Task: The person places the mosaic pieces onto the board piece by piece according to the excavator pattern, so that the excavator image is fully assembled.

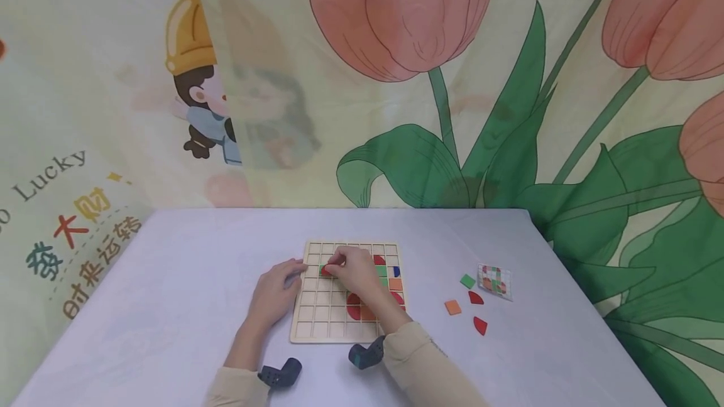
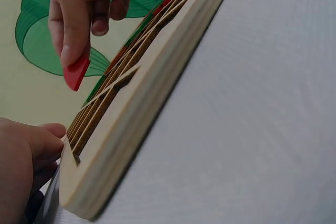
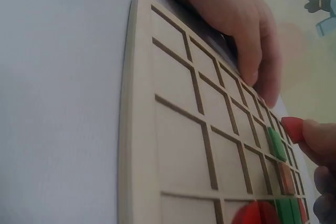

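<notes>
A light wooden grid board (image 1: 313, 313) lies on the table, some cells filled with red, green, orange and blue pieces. My right hand (image 1: 356, 269) is over its upper part, pinching a small red piece with a curved edge (image 2: 76, 74) between thumb and finger. In the right wrist view that red piece (image 3: 292, 128) is just above the grid, near a green piece (image 3: 276, 144) set in a cell. My left hand (image 1: 274, 291) rests at the board's left edge, its fingertips touching the rim. The right hand and forearm hide part of the board in the head view.
Right of the board lie a green square (image 1: 467, 281), an orange square (image 1: 452, 307) and two red rounded pieces (image 1: 476, 298). Beside them is a clear packet (image 1: 495, 281) with a coloured pattern. A printed cloth (image 1: 396, 143) hangs behind the table.
</notes>
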Available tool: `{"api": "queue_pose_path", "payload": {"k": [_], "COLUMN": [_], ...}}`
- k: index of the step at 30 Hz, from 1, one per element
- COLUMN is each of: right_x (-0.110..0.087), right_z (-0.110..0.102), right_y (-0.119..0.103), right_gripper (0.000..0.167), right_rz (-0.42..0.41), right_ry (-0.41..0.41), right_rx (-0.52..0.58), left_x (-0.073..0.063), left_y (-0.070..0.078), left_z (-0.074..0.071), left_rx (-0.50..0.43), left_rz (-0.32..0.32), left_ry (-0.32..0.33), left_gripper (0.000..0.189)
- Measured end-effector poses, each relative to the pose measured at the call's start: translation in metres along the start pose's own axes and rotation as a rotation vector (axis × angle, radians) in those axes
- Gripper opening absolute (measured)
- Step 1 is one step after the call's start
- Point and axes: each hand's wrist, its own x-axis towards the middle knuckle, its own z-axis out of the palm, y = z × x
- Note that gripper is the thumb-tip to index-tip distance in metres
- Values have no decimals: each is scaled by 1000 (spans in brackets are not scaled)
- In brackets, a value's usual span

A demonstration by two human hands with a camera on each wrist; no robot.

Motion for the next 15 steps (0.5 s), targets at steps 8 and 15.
{"api": "queue_pose_path", "payload": {"k": [8,15], "right_x": [13,19], "right_z": [22,32], "right_y": [-13,-22], "right_gripper": [5,6], "right_rz": [-7,-50], "right_ry": [7,-37], "right_rx": [-136,-330], "left_x": [0,2], "left_y": [-1,-3], "left_z": [0,-1], "left_rx": [-6,13], "left_rz": [-18,-13], "left_ry": [-7,-11], "left_gripper": [37,39]}}
